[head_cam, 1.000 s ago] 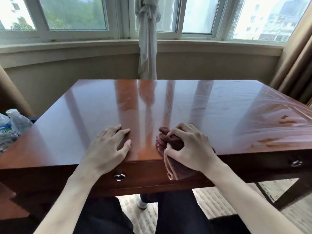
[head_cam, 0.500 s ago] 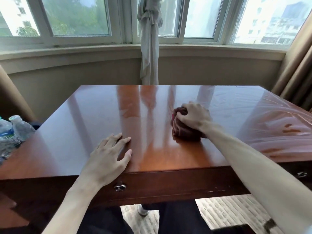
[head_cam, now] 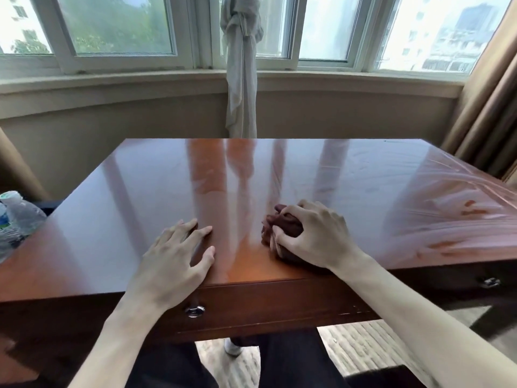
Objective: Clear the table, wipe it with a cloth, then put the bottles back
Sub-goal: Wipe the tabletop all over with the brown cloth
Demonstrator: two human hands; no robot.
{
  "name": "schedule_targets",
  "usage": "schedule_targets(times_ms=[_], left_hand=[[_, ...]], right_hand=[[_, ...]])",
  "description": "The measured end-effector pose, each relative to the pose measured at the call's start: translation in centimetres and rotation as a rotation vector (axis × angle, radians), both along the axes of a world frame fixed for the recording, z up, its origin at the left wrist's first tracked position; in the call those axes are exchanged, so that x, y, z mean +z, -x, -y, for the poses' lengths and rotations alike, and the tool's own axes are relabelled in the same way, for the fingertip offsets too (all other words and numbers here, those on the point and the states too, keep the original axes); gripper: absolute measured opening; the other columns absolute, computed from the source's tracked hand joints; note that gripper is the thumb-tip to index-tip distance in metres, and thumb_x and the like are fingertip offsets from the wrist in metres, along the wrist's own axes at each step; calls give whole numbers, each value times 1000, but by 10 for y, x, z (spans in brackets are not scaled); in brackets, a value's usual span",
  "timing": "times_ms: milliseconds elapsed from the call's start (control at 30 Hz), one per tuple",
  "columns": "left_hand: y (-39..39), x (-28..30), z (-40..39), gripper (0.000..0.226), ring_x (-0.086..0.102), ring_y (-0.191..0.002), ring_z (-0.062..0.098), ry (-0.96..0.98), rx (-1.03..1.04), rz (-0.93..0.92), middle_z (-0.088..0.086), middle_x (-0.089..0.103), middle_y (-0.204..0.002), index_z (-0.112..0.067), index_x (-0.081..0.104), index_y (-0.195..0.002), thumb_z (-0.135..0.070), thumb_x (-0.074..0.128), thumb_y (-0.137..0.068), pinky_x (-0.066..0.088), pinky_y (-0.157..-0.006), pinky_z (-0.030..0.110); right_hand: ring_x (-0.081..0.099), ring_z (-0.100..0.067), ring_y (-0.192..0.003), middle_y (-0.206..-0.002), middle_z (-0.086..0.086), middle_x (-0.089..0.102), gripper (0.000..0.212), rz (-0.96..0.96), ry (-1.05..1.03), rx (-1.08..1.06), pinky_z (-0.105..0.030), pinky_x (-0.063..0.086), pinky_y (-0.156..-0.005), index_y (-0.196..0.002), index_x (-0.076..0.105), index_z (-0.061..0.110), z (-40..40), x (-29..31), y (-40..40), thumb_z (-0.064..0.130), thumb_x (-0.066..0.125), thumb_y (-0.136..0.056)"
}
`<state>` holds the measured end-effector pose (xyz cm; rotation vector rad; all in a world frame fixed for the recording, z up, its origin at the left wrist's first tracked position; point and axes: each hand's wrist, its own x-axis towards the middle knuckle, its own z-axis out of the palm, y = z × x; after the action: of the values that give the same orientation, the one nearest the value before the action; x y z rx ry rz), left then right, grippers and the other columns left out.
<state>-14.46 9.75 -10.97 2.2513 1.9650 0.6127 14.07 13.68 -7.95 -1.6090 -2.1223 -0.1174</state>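
Gripping a bunched dark red cloth [head_cam: 282,233], the right hand [head_cam: 316,236] pressed it onto the glossy wooden worktop [head_cam: 279,175] close to the near edge, fingers curled over the top of the wad and thumb tucked against its near side. The left hand [head_cam: 173,259] lay flat beside it, palm down, fingers spread and relaxed, holding nothing; a bare strip of worktop separated the two hands. Plastic water bottles [head_cam: 16,217] stood off the worktop's left edge, well apart from the cloth. Streaky smears [head_cam: 461,219] marked the worktop's right side. A drawer knob [head_cam: 195,310] sat below the left wrist, and a knotted pale curtain [head_cam: 242,65] hung at the window beyond the far edge.
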Motion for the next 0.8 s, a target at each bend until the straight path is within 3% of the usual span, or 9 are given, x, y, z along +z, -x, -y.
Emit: schedule_targets(times_ms=[200, 367, 433, 533, 667, 800], left_hand=[[0, -1, -1, 60, 28, -149, 12, -2, -5, 21, -13, 41, -156, -43, 50, -143, -64, 34, -89, 25, -120, 37], [0, -3, -3, 53, 27, -149, 10, 1, -1, 30, -14, 40, -156, -43, 49, -143, -62, 39, -95, 25, -120, 37], [0, -3, -2, 50, 26, -149, 10, 1, -5, 27, -15, 39, -156, -44, 48, -144, -60, 41, -97, 25, -120, 37], [1, -3, -3, 48, 27, -148, 10, -2, -7, 33, -14, 39, -156, -43, 49, -144, -55, 47, -97, 27, -120, 38], [0, -5, -4, 50, 31, -146, 12, -6, -4, 34, -14, 42, -154, -43, 50, -142, -58, 44, -96, 31, -119, 40], [0, -4, -4, 48, 28, -147, 10, -3, 6, 32, -15, 40, -155, -44, 48, -143, -56, 47, -96, 29, -119, 39]], right_hand=[[63, -28, -108, -114, 4, 65, 43, -99, 90, -110, -41, 51, -88, -119, 68, 38, -33, 7, 9, 62, 59, -84], [57, -7, -96, -101, 18, 60, 36, -104, 38, 44, -32, 50, -81, -106, 68, 45, 27, -7, 1, 67, 56, -81], [58, -9, -106, -113, 20, 60, 39, -123, 59, 48, -37, 52, -91, -113, 68, 47, 8, 1, -3, 67, 60, -81], [57, -24, -124, -139, 8, 55, 50, -139, 103, -38, -42, 49, -103, -123, 66, 48, -13, 7, 3, 72, 63, -80], [62, -13, -103, -108, 16, 63, 43, -91, 25, 48, -33, 53, -87, -106, 71, 43, 39, -5, 17, 73, 58, -77], [62, -12, -97, -99, 16, 62, 37, -131, 22, 90, -33, 52, -83, -103, 71, 41, 26, 0, 18, 66, 59, -79]])
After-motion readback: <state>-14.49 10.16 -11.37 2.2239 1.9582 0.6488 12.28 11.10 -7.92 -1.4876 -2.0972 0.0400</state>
